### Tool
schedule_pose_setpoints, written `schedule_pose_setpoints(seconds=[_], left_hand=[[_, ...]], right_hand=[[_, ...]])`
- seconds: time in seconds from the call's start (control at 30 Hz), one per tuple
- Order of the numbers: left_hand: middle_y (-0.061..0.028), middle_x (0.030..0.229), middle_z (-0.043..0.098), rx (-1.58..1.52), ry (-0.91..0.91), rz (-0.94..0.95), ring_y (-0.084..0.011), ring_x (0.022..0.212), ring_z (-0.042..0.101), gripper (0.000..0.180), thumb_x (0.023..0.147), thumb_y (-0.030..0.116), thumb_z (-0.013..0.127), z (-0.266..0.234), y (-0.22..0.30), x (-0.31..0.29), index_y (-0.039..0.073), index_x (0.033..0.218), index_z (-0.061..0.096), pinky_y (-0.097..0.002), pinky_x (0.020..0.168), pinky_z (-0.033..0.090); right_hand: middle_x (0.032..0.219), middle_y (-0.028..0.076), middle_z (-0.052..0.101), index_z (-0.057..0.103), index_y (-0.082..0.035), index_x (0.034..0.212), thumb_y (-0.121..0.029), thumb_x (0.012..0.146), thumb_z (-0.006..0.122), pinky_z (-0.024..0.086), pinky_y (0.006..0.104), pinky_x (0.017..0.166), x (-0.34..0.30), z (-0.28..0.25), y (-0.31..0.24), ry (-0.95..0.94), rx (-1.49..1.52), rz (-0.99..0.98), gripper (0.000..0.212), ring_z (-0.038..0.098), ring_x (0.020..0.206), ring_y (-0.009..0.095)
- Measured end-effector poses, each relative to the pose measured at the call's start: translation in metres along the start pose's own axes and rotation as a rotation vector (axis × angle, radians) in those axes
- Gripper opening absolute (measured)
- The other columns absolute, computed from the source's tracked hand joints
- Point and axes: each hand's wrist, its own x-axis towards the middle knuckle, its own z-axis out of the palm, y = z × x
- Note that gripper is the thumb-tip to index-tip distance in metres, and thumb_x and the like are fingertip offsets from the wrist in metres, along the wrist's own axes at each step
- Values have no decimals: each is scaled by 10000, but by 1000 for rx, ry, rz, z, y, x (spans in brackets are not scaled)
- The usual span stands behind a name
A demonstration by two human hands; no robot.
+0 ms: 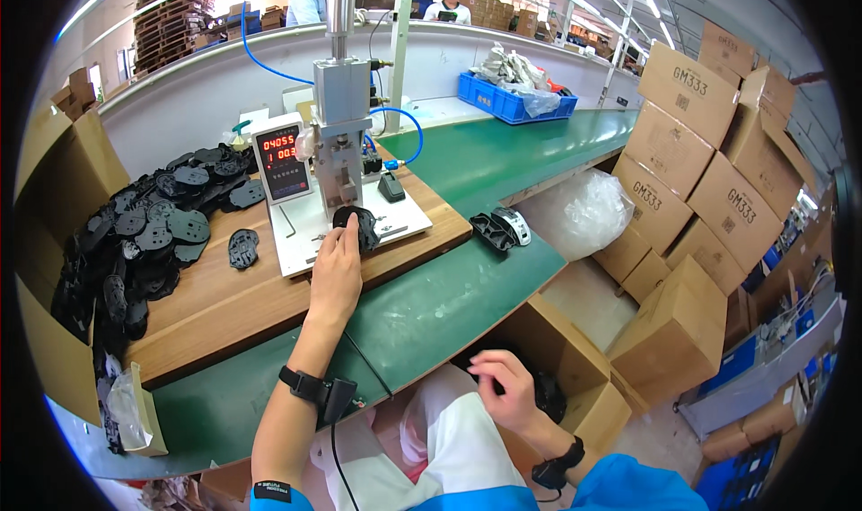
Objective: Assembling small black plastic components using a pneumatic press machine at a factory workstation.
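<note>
My left hand (pixel 336 276) reaches up to the bench-top press (pixel 343 98), its fingers closed on a black plastic mouse base (pixel 366 230) that lies on the press's white plate (pixel 292 258). The fingers cover part of that piece. Over my lap, beside an open cardboard box, my right hand (pixel 506 391) is loosely curled, and I see nothing in it. One loose black mouse base (pixel 243 249) lies on the wooden board left of the plate. A big heap of similar black parts (pixel 162 219) spreads along the left side.
A digital counter box (pixel 283 159) stands beside the press. Black and silver mouse shells (pixel 500 229) lie on the green bench (pixel 422 304). Farther back is a blue crate (pixel 516 105) with bagged items. Stacked cartons (pixel 660 156) rise at the right; an open box (pixel 588 372) sits near my right hand.
</note>
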Motion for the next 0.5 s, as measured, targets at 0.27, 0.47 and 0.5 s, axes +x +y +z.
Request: schedule_pose_setpoints(seconds=[0.27,0.47,0.5], left_hand=[[-219,1282,600,-114,11,-1,-388,1233,583,780,857,-83,574,-1,8,-1,5,1601,358,-440,1055,507],[-190,1379,464,-169,125,-23,-379,1132,637,945,826,-55,697,6,5,-3,116,1654,276,-478,878,590],[-190,1377,461,-165,142,1,-386,1128,637,954,822,-65,698,7,3,-2,116,1655,271,-485,881,590]], right_hand=[[1402,158,563,576,-13,1355,-3,810,708,488,445,1087,162,89,-11,-126,-161,-239,560,552,1287,353],[1247,145,647,626,7,1226,4,791,701,553,428,970,194,147,19,-110,-325,-251,442,615,1171,334],[1247,145,647,626,7,1226,4,791,701,553,428,970,196,151,23,-115,-325,-252,442,615,1171,334]])
